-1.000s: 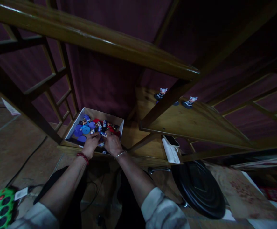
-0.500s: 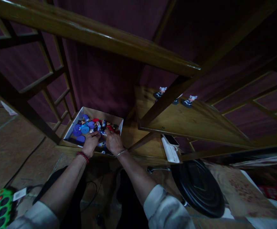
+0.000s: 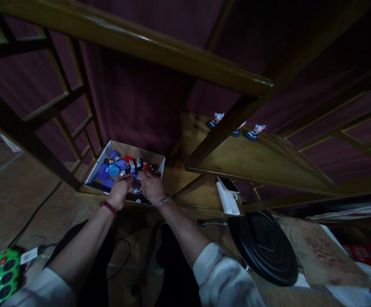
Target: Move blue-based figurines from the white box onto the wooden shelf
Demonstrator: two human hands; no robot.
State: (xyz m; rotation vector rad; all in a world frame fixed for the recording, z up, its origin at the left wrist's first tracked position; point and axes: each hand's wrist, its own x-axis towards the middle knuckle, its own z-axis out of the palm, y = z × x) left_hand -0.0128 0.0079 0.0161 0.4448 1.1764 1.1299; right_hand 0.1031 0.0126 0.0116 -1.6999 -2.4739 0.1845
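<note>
A shallow white cardboard box (image 3: pixel 94 172) on the low wooden shelf holds several small figurines (image 3: pixel 130 165) in blue, red and black, mixed with round blue and purple bases (image 3: pixel 114 172). Both hands are inside its near side, close together. My left hand (image 3: pixel 120 191), with a red bead bracelet at the wrist, has its fingers bent and closed over the pieces. Beside it, my right hand (image 3: pixel 150 187), wearing a silver bracelet, curls its fingers down among the figurines. Whatever lies between the fingertips is too small and dark to name.
On the raised shelf (image 3: pixel 223 155) stand three small figurines (image 3: pixel 253 133) around a wooden post. A phone (image 3: pixel 228 185) rests on a white object (image 3: pixel 229 202) to the right of the box. A black round stool seat (image 3: pixel 263 249) and a green power strip (image 3: pixel 0 273) flank me below.
Both hands stay in the box. My right hand's fingers have shifted slightly left and spread a little over the figurines; my left hand has barely moved. The view has tilted slightly.
</note>
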